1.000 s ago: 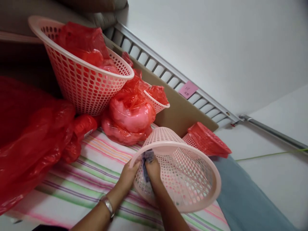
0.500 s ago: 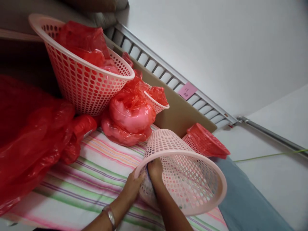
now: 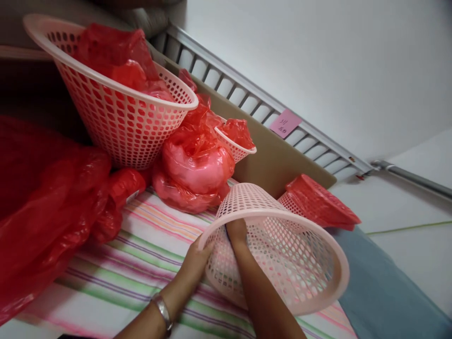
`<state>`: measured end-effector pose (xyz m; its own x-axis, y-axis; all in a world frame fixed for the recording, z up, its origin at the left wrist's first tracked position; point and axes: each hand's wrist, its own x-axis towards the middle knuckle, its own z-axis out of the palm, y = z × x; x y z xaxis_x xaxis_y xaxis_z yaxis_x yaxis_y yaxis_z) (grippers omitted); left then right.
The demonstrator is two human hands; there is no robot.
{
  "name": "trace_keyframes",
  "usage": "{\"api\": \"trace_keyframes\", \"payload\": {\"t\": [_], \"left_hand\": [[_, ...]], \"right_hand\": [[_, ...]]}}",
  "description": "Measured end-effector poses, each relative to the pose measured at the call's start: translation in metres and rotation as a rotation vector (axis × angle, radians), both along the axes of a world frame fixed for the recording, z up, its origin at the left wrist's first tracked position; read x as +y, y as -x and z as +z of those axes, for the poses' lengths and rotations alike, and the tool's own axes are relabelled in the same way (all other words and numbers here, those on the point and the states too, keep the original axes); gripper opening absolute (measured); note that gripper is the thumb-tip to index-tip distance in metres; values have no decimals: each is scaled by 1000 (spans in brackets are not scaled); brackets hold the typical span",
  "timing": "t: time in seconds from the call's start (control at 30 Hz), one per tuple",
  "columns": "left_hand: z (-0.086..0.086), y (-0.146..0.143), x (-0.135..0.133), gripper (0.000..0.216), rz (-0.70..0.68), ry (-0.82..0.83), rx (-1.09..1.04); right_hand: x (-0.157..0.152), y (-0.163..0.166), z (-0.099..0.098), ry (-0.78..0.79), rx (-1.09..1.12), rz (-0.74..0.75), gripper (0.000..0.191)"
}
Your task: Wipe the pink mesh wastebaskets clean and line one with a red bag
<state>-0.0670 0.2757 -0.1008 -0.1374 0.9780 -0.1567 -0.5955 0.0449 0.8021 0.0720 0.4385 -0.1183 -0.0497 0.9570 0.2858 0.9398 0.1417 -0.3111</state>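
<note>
Spreading across the left of the view, a big red plastic bag [image 3: 42, 207] lies slumped on the striped sheet [image 3: 134, 263] of a bed. Above it a large pink basket [image 3: 116, 122] sits tilted, stuffed with more red plastic, propped against a wrapped pink bundle [image 3: 194, 169] and a smaller filled basket [image 3: 236, 143]. That leaning pile looks precarious: a nudge to the bedding could, I judge, tip the large basket over.

Nearer the person, an empty pink perforated basket [image 3: 282, 254] lies on its side on the sheet, mouth towards the camera, just beside a stack of red-wrapped baskets [image 3: 318, 202]. The left hand [image 3: 196, 261], a metal bracelet [image 3: 163, 311] at its wrist, is curled over the rim on the outside, gripping it. The right hand [image 3: 237, 233] reaches inside, pressed against the inner wall near the rim; whether it pinches anything cannot be told, since its fingers are hidden.

With the basket held only at one edge, it could roll or flex out of the grip if the inner hand pushes hard, and the thin lattice might crack.
</note>
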Motion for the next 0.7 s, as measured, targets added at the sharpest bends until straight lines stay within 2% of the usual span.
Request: {"api": "trace_keyframes", "payload": {"t": [0.1, 0.3, 0.4, 0.47, 0.53, 0.7], "left_hand": [[-5, -2, 0, 49, -2, -14, -6], [-18, -6, 1, 48, 72, -32, -12], [-20, -7, -2, 36, 64, -10, -13], [-21, -9, -4, 34, 42, 0, -18], [-21, -12, -5, 39, 21, -3, -26], [-22, -16, -6, 50, -5, -9, -32]], "right_hand": [[-30, 5, 7, 27, -2, -2, 33], [-139, 6, 0, 38, 123, 143, 34], [-175, 1, -3, 25, 106, 203, 29], [-175, -1, -1, 35, 97, 228, 27], [-156, -1, 3, 46, 75, 192, 28], [-67, 4, 7, 13, -88, -51, 34]]}}
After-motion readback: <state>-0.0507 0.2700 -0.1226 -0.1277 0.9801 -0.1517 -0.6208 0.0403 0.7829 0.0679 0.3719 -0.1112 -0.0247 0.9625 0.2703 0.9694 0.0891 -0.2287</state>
